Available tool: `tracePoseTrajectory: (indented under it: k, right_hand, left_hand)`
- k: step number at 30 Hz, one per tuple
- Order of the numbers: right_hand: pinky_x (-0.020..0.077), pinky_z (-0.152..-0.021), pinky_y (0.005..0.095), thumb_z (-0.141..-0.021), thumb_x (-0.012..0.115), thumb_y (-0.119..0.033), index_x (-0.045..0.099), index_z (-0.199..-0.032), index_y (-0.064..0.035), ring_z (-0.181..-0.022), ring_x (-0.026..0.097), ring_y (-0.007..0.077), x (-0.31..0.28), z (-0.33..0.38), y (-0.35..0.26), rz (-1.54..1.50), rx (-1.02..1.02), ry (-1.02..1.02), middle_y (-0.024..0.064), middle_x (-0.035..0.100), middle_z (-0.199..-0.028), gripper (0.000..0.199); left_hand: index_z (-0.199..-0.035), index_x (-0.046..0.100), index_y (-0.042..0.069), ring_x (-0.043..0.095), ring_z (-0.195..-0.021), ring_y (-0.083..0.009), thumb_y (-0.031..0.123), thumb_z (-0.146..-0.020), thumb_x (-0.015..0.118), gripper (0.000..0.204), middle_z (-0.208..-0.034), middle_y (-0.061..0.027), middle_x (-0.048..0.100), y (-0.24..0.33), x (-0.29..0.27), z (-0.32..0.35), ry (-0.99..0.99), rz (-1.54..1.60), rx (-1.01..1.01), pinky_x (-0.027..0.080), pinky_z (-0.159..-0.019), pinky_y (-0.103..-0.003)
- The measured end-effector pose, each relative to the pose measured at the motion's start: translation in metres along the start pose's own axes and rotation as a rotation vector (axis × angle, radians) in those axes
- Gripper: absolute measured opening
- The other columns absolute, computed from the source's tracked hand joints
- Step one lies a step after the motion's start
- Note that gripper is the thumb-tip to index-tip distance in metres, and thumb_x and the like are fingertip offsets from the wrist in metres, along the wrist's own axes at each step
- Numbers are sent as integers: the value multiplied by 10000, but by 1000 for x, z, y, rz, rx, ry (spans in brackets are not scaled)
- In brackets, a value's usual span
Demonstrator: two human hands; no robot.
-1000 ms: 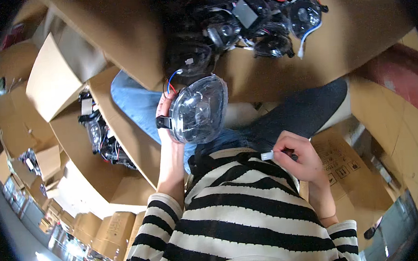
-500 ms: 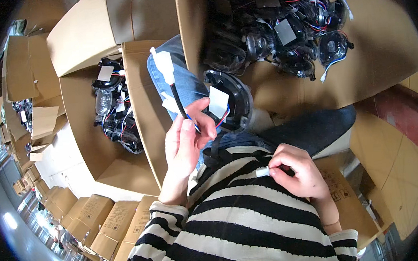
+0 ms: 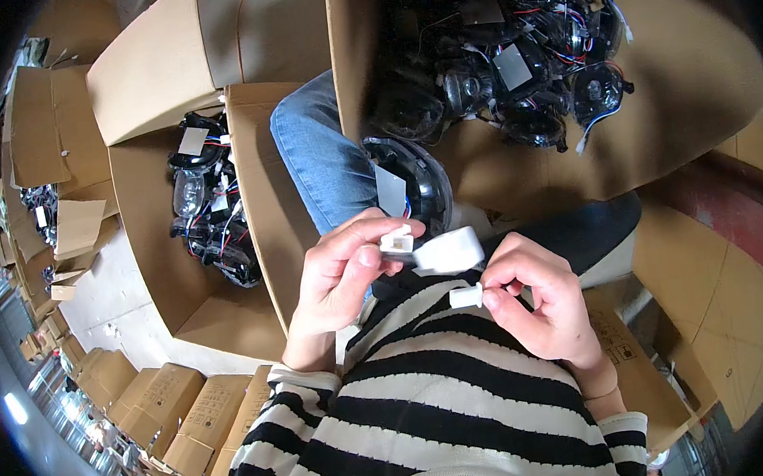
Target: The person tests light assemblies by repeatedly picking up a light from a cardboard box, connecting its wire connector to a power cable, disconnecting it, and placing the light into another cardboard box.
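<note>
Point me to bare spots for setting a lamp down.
Free: near end of the left carton's floor, below its lamp pile; right carton's bare wall beside its lamps. Crowded: the lap, where both hands hold connectors.

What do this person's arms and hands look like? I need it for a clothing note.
Both hands, the left hand and the right hand, are bare: no gloves, rings or watch show. The forearms are uncovered. Black-and-white striped sleeves with ribbed cuffs are pushed up toward the elbows.

Matt brown cardboard boxes (image 3: 166, 67) filled the upper frame; the lamp housings (image 3: 511, 61) looked glossy black plastic, the small connector (image 3: 467, 296) smooth white plastic.
</note>
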State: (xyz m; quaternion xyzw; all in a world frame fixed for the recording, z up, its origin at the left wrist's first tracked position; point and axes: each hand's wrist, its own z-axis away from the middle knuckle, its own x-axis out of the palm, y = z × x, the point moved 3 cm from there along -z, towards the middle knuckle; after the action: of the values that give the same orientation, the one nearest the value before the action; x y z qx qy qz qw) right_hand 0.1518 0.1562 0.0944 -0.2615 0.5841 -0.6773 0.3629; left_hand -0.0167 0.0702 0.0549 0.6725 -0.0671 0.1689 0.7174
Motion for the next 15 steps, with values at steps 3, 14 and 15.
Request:
tracePoseTrajectory:
  k: [3,14,15]
  right_hand:
    - [314,-477,225,-693,577,26,518,-746,-3,-547,426,124,2,0,2,-40,-20,40,55,489,-689,84]
    - [317,-491,203,-715,566,20,535,-809,3,-573,422,95,0,4,6,-174,-42,113,52,495,-731,101]
    - [317,-491,203,-715,566,20,535,-809,3,-573,422,95,-1,5,3,-174,-39,116,52,495,-731,101]
  left_hand:
    - [-1019,521,-52,509,-711,-106,74,-859,430,224,-935,-138,551,-3,7,0,-33,190,10,418,-636,-205]
    - [-998,531,-65,557,-772,-178,-111,-733,497,272,-857,-148,582,-9,14,-2,11,17,186,424,-703,-259]
    - [-998,531,-65,557,-772,-178,-111,-733,497,272,-857,-148,582,-9,15,-2,9,19,183,424,-703,-259]
